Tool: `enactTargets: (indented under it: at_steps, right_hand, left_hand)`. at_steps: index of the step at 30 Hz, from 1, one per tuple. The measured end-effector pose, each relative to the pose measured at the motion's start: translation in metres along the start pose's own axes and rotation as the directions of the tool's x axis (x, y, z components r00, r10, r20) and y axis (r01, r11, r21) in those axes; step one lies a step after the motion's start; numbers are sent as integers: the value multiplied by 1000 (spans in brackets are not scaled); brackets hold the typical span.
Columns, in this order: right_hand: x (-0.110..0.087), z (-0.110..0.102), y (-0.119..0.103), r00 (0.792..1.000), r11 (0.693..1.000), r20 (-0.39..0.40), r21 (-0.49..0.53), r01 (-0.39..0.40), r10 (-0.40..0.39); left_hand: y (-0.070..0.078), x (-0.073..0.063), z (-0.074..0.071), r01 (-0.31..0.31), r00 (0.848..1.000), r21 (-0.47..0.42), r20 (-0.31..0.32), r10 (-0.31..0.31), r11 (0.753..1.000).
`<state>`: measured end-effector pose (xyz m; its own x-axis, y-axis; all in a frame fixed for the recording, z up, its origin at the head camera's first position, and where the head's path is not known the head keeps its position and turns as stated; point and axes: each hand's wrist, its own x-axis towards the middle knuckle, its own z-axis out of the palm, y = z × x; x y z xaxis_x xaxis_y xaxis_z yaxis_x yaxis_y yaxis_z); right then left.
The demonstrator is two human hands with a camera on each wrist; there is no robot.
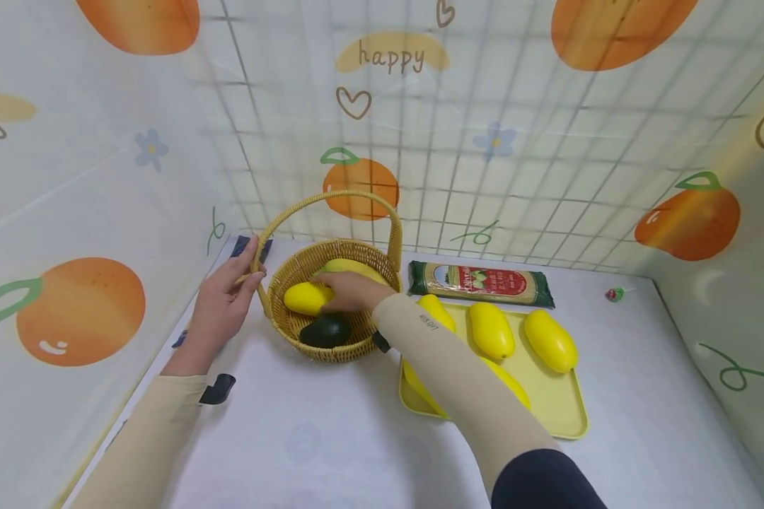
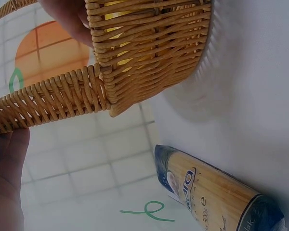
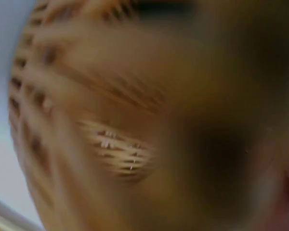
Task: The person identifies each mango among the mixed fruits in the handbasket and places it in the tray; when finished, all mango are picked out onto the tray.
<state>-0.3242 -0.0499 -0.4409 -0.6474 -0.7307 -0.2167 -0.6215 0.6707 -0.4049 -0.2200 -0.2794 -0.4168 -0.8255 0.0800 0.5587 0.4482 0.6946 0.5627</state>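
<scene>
A wicker basket (image 1: 350, 351) with a tall arched handle (image 1: 331, 196) stands on the white table in the head view. My left hand (image 1: 223, 304) holds the handle low on its left side; fingers (image 2: 12, 149) lie against the woven strip in the left wrist view. Inside the basket, my right hand (image 1: 353, 291) grips a yellow mango (image 1: 305, 298) from above, its fingertips partly hidden. Another yellow mango (image 1: 356, 266) lies behind that hand, and a dark green avocado (image 1: 326, 331) sits in front. Blurred basket weave (image 3: 120, 149) fills much of the right wrist view.
Right of the basket, a yellow tray (image 1: 557, 417) holds several yellow mangoes (image 1: 550, 341), partly covered by my right sleeve. Behind it lies a green-ended spaghetti pack (image 1: 484, 283). A blue-ended pasta pack (image 2: 216, 192) is left of the basket. A small lollipop (image 1: 615, 294) lies far right.
</scene>
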Motion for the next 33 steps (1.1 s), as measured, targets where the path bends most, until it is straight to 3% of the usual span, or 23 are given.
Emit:
enactTargets:
  at_steps: [11, 20, 26, 33]
  right_hand:
    - [-4, 1, -5, 999, 1000, -44, -5, -14, 14]
    - [-20, -6, -1, 993, 1000, -118, 4, 6, -6]
    - [-42, -8, 6, 986, 998, -168, 57, 32, -22]
    - [-86, -19, 10, 974, 986, -228, 163, 25, 13]
  left_hand:
    - [2, 0, 1, 4, 1000, -12, -5, -4, 1000]
    - [2, 1, 0, -8, 1000, -10, -6, 8, 1000]
    - [3, 1, 0, -9, 1000, -11, -6, 9, 1000]
    - [3, 0, 0, 1, 1000, -5, -4, -1, 1000]
